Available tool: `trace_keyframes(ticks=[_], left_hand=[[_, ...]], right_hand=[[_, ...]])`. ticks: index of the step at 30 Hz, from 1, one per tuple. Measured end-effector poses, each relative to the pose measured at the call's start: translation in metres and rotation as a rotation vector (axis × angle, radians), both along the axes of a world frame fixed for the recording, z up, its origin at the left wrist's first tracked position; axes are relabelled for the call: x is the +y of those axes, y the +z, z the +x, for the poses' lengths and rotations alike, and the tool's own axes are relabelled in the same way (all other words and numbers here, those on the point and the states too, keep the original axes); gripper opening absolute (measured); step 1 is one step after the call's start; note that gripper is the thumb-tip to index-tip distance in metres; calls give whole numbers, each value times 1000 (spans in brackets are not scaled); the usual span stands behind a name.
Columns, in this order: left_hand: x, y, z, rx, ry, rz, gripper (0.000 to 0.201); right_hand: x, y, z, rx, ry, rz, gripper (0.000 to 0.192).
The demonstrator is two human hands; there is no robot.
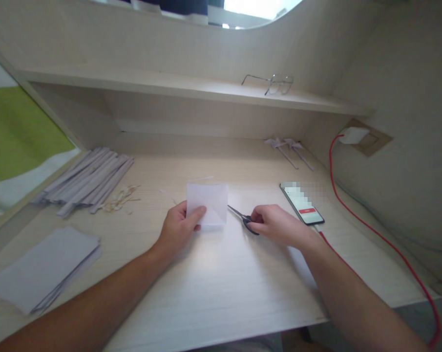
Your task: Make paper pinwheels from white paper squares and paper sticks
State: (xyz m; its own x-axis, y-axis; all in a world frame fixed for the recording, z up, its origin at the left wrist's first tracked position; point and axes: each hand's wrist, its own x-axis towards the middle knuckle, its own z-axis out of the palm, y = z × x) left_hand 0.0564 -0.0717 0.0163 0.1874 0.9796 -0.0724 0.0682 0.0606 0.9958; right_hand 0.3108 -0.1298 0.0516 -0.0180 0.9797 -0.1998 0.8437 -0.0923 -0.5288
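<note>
My left hand [180,226] pinches the lower left edge of a creased white paper square [210,201] that lies near the middle of the desk [221,274]. Just right of the paper lie black-handled scissors [242,217], blades pointing up-left toward the sheet. My right hand [275,224] rests on the scissors' handles with its fingers curled over them.
A stack of white sheets [45,269] lies at the front left, rolled paper sticks [89,178] and scraps behind it. A phone [302,204] with a red cable [374,234] lies right. Two folded paper pieces [288,146] sit at the back. Glasses [274,83] rest on the shelf.
</note>
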Motion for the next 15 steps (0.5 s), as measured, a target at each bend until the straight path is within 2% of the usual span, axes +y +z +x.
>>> trace_keyframes(ticks=[5, 9, 11, 15], left_hand=[[2, 13, -8, 41, 77, 115, 25], [2, 23, -15, -56, 70, 130, 19], [-1, 21, -16, -95, 43, 109, 22], [-6, 14, -16, -117, 35, 19, 31]], right_hand=[[8, -1, -7, 195, 19, -41, 14], [15, -8, -19, 655, -49, -108, 28], [15, -14, -23, 845, -100, -120, 30], [8, -23, -24, 944, -132, -83, 30]])
